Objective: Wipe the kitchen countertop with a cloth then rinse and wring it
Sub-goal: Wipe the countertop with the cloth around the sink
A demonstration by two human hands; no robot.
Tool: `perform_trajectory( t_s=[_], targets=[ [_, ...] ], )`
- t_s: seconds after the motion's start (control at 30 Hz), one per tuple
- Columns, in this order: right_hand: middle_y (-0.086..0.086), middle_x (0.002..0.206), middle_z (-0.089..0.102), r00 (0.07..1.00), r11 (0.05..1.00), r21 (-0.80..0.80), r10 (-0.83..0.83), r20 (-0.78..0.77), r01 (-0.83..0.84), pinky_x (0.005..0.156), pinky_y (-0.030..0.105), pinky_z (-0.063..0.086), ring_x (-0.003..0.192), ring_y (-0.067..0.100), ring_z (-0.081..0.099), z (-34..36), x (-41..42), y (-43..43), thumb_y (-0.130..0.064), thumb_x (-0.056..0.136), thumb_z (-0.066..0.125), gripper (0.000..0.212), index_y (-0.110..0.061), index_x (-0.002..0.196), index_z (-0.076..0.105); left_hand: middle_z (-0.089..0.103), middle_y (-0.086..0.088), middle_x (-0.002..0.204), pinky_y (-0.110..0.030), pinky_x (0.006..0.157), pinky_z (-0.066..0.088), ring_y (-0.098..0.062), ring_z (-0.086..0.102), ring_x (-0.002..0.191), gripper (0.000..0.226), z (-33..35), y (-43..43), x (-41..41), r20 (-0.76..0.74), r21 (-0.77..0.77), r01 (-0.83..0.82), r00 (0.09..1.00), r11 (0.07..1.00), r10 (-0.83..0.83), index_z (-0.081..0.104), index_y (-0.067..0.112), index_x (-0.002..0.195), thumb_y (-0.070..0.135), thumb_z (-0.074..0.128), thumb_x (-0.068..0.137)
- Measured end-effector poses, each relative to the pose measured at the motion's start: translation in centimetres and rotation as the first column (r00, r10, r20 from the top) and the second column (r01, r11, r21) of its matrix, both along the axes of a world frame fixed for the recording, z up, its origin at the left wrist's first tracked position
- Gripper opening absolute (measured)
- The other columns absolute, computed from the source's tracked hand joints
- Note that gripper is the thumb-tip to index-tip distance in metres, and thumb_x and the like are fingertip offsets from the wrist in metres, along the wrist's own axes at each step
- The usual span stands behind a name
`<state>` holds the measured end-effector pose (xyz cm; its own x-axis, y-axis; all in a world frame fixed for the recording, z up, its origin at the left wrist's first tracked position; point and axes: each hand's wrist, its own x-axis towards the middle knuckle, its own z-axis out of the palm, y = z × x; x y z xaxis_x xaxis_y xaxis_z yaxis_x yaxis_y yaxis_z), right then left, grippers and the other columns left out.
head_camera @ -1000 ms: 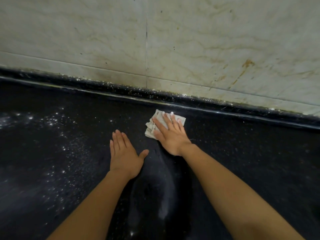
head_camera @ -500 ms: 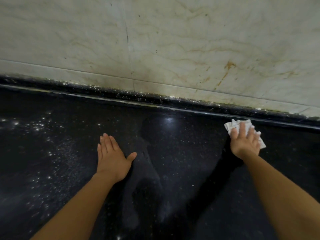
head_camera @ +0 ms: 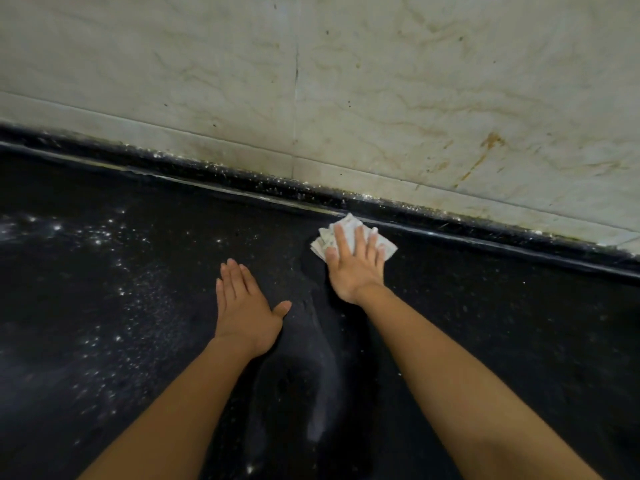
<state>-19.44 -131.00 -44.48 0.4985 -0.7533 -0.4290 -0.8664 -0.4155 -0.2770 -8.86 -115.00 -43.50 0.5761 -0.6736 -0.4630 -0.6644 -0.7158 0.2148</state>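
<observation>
**Folded cloth pressed flat near the back of the countertop**

Head view: the right hand (head_camera: 356,268) lies flat on the folded white cloth (head_camera: 348,223). Its fingers (head_camera: 341,237) are straight and slightly spread, pressing the cloth onto the black countertop (head_camera: 138,306), just beside the raised back edge under the tiled wall (head_camera: 381,98). The left hand (head_camera: 246,313) rests palm-down on the stone nearby, fingers together, thumb out, holding nothing. White specks dot the left part. The cloth looks light, soft and limp. It should slide easily under a flat palm; for rinsing, gather it from the middle so the folds hold.
</observation>
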Motion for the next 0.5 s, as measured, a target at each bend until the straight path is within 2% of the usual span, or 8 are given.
perform_trajectory(
  t_s=[0.13, 0.3, 0.4, 0.5],
  targets=[
    [0.006, 0.158, -0.026, 0.973, 0.973, 0.031, 0.230, 0.002, -0.230, 0.112, 0.046, -0.021, 0.141, 0.032, -0.030, 0.0, 6.4, 1.4, -0.048, 0.102, 0.013, 0.057, -0.035, 0.152, -0.011, -0.029, -0.023, 0.150, -0.040, 0.113, -0.018, -0.031, -0.028, 0.140, 0.099, -0.3, 0.0, -0.3, 0.019, -0.026, 0.002, 1.000, 1.000, -0.001, -0.020, -0.005, 0.143, 0.063, 0.030, 0.092],
    [0.003, 0.159, -0.023, 0.876, 0.877, 0.017, 0.481, -0.022, -0.481, 0.116, 0.046, -0.017, 0.142, 0.028, -0.030, 0.0, 9.4, 0.9, -0.051, 0.102, 0.014, 0.056, -0.039, 0.152, -0.010, -0.030, -0.023, 0.150, -0.040, 0.113, -0.018, -0.031, -0.029, 0.140, 0.098, -0.8, 0.4, 0.0, 0.051, -0.032, 0.004, 0.999, 0.999, -0.002, -0.022, -0.005, 0.142, 0.065, 0.025, 0.091],
    [0.000, 0.161, -0.018, 0.833, 0.833, -0.030, 0.551, -0.046, -0.552, 0.115, 0.041, -0.015, 0.144, 0.025, -0.025, 0.2, 7.8, 0.0, -0.054, 0.101, 0.015, 0.057, -0.040, 0.152, -0.007, -0.030, -0.022, 0.150, -0.040, 0.113, -0.018, -0.031, -0.028, 0.140, 0.098, -0.9, 0.4, 0.0, 0.061, -0.038, 0.011, 0.998, 0.999, -0.009, -0.022, -0.005, 0.142, 0.066, 0.024, 0.091],
    [-0.001, 0.161, -0.017, 0.850, 0.849, -0.043, 0.524, -0.047, -0.526, 0.115, 0.038, -0.015, 0.145, 0.023, -0.024, 0.1, 5.8, 0.1, -0.055, 0.101, 0.015, 0.057, -0.041, 0.152, -0.007, -0.029, -0.022, 0.151, -0.040, 0.114, -0.017, -0.030, -0.028, 0.140, 0.098, -1.1, 0.6, 0.0, 0.068, -0.050, 0.013, 0.998, 0.999, -0.010, -0.021, -0.004, 0.143, 0.066, 0.024, 0.091]
  ],
)
